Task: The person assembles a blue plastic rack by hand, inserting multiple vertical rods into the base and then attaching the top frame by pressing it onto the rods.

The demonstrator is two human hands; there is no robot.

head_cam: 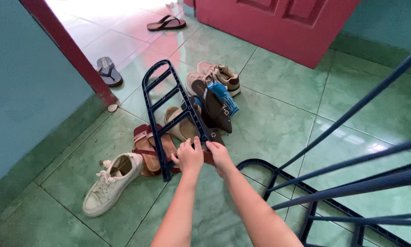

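Head view: my left hand (188, 157) and right hand (218, 155) both have fingers curled around the lower end of a dark blue plastic rack side panel (171, 107), held tilted over the shoe pile (205, 103) on the green tiled floor (283, 123). A white sneaker (108, 183) and red sandals (148, 146) lie just beside it, and blue rack bars (351, 183) cross my right foreground. The right fingertips are hidden behind the panel, and the bars are cut off at the frame edge.

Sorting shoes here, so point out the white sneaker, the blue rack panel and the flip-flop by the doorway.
White sneaker (109, 184), head view, on its laces.
Rack panel (162, 93), head view, on a crossbar.
Flip-flop (108, 71), head view, on its strap.
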